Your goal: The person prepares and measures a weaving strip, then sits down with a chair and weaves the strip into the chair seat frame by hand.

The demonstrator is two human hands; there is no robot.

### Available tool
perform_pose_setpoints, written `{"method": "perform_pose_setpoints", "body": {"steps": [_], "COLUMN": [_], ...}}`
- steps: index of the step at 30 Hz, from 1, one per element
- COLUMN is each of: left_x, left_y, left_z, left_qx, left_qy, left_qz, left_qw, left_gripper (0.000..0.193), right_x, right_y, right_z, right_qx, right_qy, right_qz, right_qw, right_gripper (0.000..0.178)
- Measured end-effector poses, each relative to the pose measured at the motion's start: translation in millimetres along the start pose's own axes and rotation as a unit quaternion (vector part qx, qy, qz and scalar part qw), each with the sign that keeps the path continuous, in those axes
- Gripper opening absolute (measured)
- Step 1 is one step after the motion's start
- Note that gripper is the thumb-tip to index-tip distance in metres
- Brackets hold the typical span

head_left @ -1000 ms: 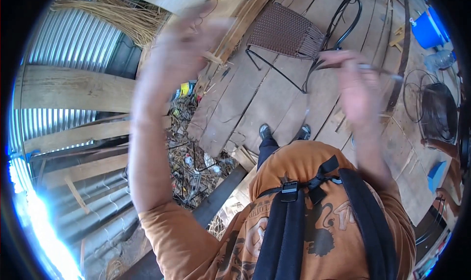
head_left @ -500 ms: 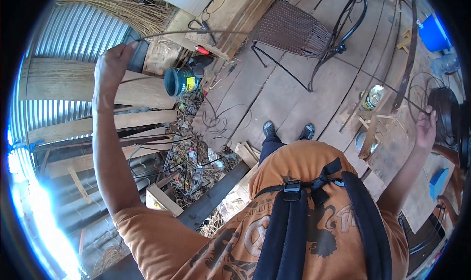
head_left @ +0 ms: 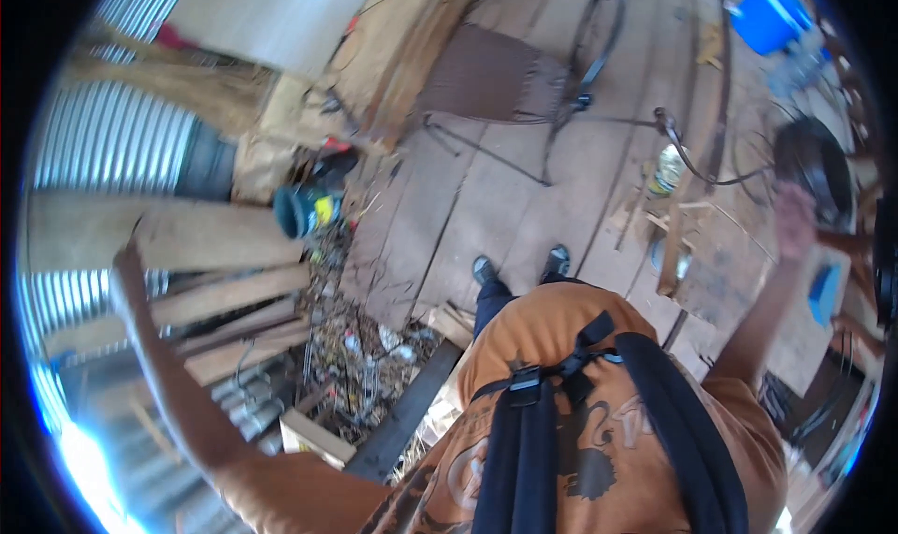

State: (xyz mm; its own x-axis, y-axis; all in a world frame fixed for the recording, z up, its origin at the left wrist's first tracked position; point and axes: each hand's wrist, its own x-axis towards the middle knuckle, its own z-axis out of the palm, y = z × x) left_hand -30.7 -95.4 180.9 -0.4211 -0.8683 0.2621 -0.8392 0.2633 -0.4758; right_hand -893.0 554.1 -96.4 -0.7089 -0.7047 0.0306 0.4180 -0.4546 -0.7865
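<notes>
- Left grip (head_left: pixel 127 267) is closed in a fist at the far left, clamped on a thin dark tip (head_left: pixel 137 224) that sticks up above the fingers.
- Right grip (head_left: pixel 794 218) is blurred at the far right, so I cannot tell whether its fingers are together or apart.
- A dark strip (head_left: pixel 716 181) curves over the floor between the chair and the right grip; its right end comes close to that hand, but whether it is held there is unclear.
- Just beyond the right grip sits a dark round coil (head_left: pixel 818 165).
- The chair, with its brown woven seat (head_left: pixel 491 76) and thin dark frame (head_left: pixel 494 156), lies on the plank floor (head_left: pixel 496 193), ahead of the person and well apart from both hands.
- Below the seat, 2 dark shoes (head_left: pixel 484 271) stand on the boards.
- Near the left arm are wooden planks (head_left: pixel 178 230) and corrugated metal (head_left: pixel 112 139); a dark green bucket (head_left: pixel 293 213) with a yellow label is tilted beside a heap of litter (head_left: pixel 360 384).
- At the upper right, a blue bucket (head_left: pixel 770 17) is next to a clear plastic bottle (head_left: pixel 798 64).
- A blue block (head_left: pixel 823 295) lies near the right forearm.
- The person wears an orange-brown shirt (head_left: pixel 552 324) with black straps (head_left: pixel 516 459) across it.
</notes>
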Motion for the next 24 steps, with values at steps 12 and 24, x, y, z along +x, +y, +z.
{"method": "perform_pose_setpoints", "body": {"steps": [12, 24], "left_x": [-61, -5], "left_y": [-40, 319], "left_z": [-19, -91], "left_qx": [0.062, -0.624], "left_qy": [-0.148, -0.082], "left_qz": [-0.189, 0.086], "left_qw": [0.969, 0.772], "left_gripper": [0.053, 0.054], "right_x": [84, 9], "right_y": [1, 138], "right_z": [50, 392], "right_qx": [0.234, -0.316], "right_qy": [0.252, -0.146], "right_qz": [-0.082, -0.176], "right_qw": [0.935, 0.921], "right_gripper": [0.067, 0.018]}}
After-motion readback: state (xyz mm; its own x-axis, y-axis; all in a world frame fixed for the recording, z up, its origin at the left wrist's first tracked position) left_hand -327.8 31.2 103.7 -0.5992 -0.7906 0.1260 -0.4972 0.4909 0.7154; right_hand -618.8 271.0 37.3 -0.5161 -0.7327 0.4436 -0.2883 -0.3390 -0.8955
